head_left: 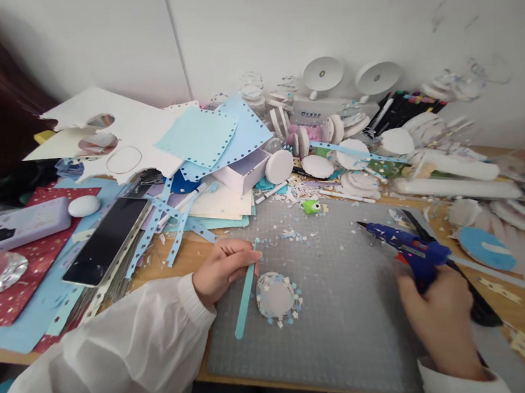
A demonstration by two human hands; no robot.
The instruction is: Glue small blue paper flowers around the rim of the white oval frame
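Plain white wall (239, 31) is backing a crowded craft desk, where a person in white sleeves is working over a gray cutting mat (342, 342). The left hand (227, 265) is pinching a teal strip (244, 307) near its upper end between thumb and fingers, the rounded lower end hanging toward the mat's near edge. Just right of that hand, a round white piece edged with stars (278, 297) is lying on the mat. Well to its right, the right hand (444, 314) is gripping the handle of a blue hot-glue gun (411, 243), nozzle pointing left; whether the gun is resting on the mat is unclear. Careful handling would likely mean keeping the nozzle clear of the pinching fingertips, steadying the strip lightly without creasing it, and keeping loose confetti (296, 235), beyond the left hand, away from any glue.
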